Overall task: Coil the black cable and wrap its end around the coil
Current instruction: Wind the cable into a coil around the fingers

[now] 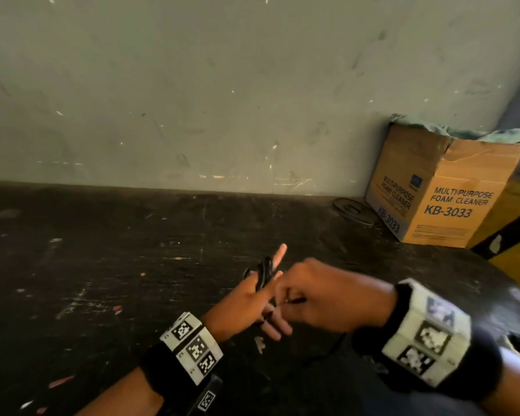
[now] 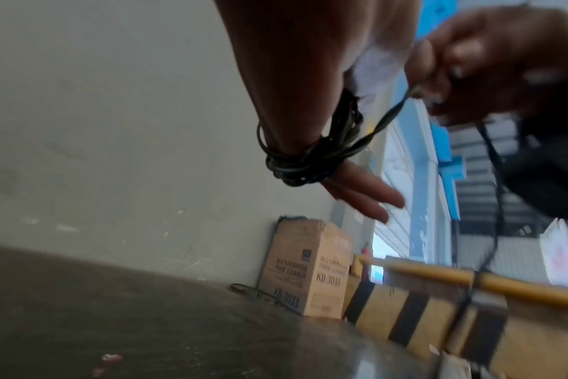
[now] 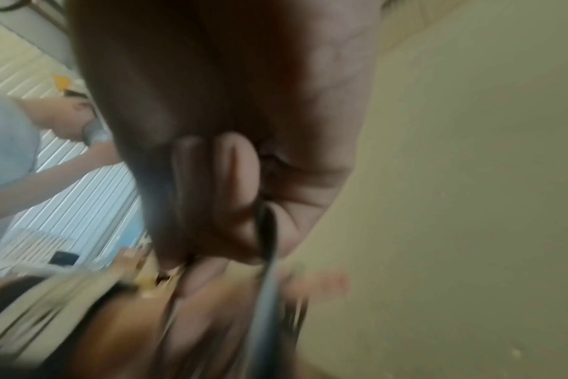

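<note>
- Black cable [image 2: 295, 164] — several loops wound round the straight fingers [image 2: 367, 197] of the left hand [image 1: 246, 298], above the dark surface [image 1: 102, 265].
- Right hand [image 1: 321, 298] pinches the cable's free run; its grip looks clenched, though blurred.

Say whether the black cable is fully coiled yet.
Not fully: the cable loops round the left hand, but a loose strand runs on through the right hand.
</note>
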A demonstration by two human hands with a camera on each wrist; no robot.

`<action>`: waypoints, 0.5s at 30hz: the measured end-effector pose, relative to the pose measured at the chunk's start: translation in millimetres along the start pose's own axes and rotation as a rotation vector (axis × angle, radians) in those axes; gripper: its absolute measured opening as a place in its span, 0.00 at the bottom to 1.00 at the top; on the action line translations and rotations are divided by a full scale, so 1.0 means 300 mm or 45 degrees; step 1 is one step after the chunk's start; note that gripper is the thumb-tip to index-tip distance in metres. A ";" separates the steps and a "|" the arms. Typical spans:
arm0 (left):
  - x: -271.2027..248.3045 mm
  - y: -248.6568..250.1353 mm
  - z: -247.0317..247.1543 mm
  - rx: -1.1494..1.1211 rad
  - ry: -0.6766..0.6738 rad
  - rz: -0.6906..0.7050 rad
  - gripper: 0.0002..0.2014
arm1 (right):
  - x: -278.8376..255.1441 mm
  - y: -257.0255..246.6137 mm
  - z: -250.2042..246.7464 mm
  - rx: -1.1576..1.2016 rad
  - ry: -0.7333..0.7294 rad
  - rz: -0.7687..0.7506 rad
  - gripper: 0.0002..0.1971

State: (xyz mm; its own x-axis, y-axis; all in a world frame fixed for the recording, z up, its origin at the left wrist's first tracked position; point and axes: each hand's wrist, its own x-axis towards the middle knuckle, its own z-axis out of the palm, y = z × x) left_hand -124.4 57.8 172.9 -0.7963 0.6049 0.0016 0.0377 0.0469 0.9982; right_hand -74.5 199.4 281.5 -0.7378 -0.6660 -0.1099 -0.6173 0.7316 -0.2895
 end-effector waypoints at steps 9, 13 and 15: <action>-0.080 0.048 0.047 0.016 -0.523 0.024 0.29 | -0.019 0.121 -0.298 -0.318 0.340 0.031 0.11; -0.090 0.101 0.042 -0.312 -0.461 0.140 0.29 | 0.000 0.246 -0.185 -0.243 0.302 0.091 0.16; -0.087 0.134 0.026 -0.449 -0.414 0.220 0.28 | 0.004 0.267 -0.074 -0.068 0.263 0.118 0.18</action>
State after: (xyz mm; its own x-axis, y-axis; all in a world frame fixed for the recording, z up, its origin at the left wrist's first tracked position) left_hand -97.5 50.1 212.4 -0.5649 0.7991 0.2055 -0.0989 -0.3128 0.9447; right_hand -130.9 260.3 279.2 -0.8290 -0.5555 0.0653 -0.5537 0.7987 -0.2356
